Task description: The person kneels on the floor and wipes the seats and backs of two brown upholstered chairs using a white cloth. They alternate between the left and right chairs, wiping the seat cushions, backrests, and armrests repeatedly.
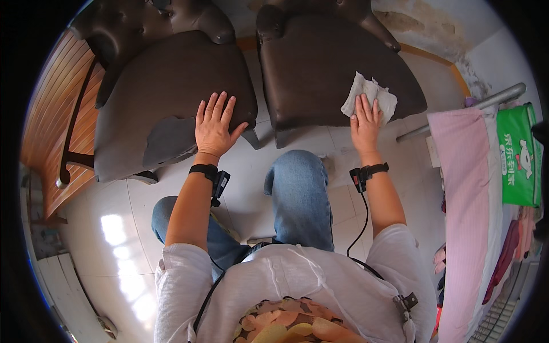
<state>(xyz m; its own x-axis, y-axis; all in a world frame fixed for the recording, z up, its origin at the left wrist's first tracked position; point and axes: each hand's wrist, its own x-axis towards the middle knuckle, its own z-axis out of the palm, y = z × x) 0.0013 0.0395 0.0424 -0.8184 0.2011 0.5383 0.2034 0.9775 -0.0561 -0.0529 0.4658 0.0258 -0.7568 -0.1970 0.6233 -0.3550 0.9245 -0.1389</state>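
Note:
Two dark brown upholstered chairs stand side by side before me. On the front right part of the left chair's seat (184,81) my left hand (215,126) rests flat, fingers apart, holding nothing. Beside that hand, the seat's covering is worn to a grey patch (169,139) near the front edge. My right hand (366,122) presses a crumpled whitish cloth (364,88) against the front of the right chair's seat (309,73). Part of the cloth is hidden under the fingers.
A slatted wooden bench (55,128) stands at the left. At the right, a metal pole (499,96) rises near a pink striped cloth (463,184) and a green bag (518,158) bearing writing. Pale tiles cover the floor (98,248). The wall (429,25) behind is stained.

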